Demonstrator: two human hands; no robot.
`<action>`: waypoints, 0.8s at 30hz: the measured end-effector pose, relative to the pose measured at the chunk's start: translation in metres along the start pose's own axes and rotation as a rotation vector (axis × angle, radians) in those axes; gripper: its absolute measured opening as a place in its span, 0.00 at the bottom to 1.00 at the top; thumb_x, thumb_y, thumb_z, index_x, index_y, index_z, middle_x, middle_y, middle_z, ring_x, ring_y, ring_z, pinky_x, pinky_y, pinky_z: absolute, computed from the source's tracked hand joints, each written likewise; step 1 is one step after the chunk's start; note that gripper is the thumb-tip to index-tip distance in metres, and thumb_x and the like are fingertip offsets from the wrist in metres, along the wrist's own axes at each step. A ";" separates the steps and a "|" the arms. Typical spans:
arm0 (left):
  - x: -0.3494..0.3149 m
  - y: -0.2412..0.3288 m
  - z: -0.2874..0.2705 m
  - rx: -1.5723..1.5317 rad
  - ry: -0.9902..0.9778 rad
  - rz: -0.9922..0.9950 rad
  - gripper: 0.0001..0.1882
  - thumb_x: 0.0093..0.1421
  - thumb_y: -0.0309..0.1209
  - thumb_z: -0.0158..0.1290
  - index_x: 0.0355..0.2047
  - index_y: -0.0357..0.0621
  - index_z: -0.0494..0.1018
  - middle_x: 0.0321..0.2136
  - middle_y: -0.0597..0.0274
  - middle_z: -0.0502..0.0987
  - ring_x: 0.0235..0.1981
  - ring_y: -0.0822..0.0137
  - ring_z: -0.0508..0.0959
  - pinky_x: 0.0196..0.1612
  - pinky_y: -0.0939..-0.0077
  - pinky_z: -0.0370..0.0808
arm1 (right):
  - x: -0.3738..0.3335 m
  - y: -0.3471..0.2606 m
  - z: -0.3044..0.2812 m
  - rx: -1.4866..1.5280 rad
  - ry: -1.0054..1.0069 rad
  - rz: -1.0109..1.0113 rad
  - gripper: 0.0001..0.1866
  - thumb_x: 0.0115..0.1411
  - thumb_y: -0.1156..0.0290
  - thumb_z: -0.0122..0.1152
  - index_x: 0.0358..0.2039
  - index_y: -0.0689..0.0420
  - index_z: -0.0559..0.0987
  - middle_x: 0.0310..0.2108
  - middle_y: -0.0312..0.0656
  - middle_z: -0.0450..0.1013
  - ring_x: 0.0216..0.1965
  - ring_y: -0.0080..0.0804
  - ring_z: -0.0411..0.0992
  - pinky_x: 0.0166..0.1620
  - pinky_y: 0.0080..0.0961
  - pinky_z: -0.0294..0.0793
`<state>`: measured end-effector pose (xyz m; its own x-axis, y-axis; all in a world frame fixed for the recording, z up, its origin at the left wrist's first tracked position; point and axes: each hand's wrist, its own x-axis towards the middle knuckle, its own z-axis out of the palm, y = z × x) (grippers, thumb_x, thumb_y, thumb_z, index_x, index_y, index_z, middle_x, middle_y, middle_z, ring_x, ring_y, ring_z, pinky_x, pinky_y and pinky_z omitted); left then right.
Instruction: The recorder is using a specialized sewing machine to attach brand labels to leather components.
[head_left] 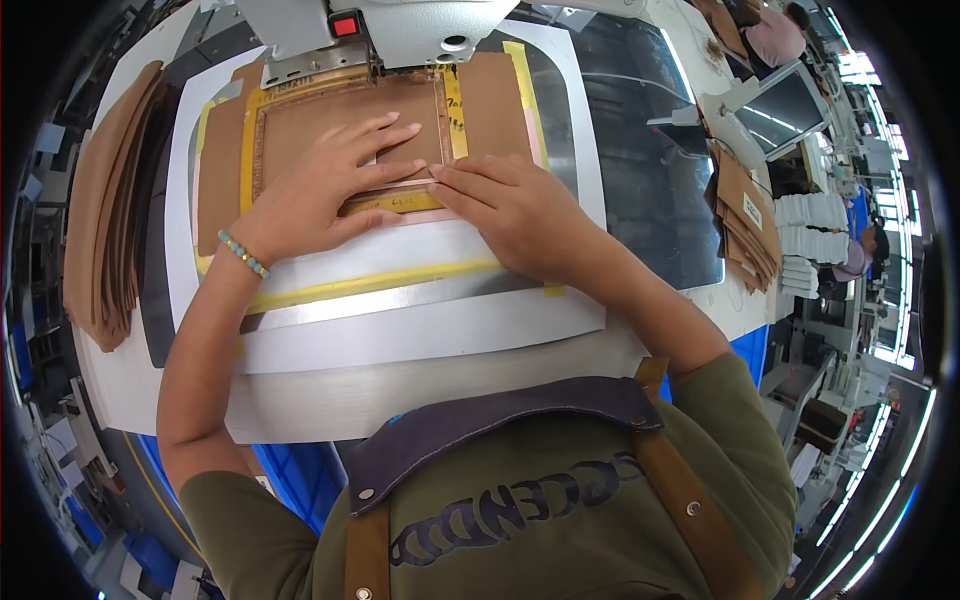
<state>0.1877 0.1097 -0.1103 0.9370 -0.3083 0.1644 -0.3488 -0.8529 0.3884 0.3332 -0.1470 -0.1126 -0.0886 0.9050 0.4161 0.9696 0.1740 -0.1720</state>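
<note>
My left hand [335, 185], a beaded bracelet at its wrist, lies palm down with fingers spread. It rests across the brown fabric panel [300, 125] and the lower side of a yellow-edged rectangular frame [247, 150]. My right hand [525, 215] is at the frame's lower right corner. Its thumb and fingers are drawn together there, close to my left fingertips; whatever they pinch is too small to name. A brown piece [495, 105] extends right of the frame. The white machine head [430, 30] stands over the frame's far edge.
A stack of brown fabric pieces [105, 210] lies at the left. More brown pieces [745, 215] sit at the right by a screen [785, 110]. A white sheet [420, 335] and dark glossy surface [640, 150] lie around the frame. Another person [775, 40] is at the far right.
</note>
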 end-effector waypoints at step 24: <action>0.005 -0.013 -0.010 -0.075 -0.028 0.017 0.30 0.60 0.46 0.68 0.63 0.61 0.80 0.74 0.60 0.66 0.76 0.49 0.60 0.75 0.48 0.56 | 0.010 -0.008 0.002 -0.057 0.058 0.062 0.18 0.59 0.77 0.61 0.50 0.64 0.81 0.53 0.49 0.79 0.56 0.44 0.77 0.55 0.39 0.78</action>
<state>0.1972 0.1235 -0.1050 0.9307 -0.3353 0.1462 -0.3643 -0.8138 0.4528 0.3237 -0.1387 -0.1089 -0.0159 0.8893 0.4570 0.9843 0.0943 -0.1492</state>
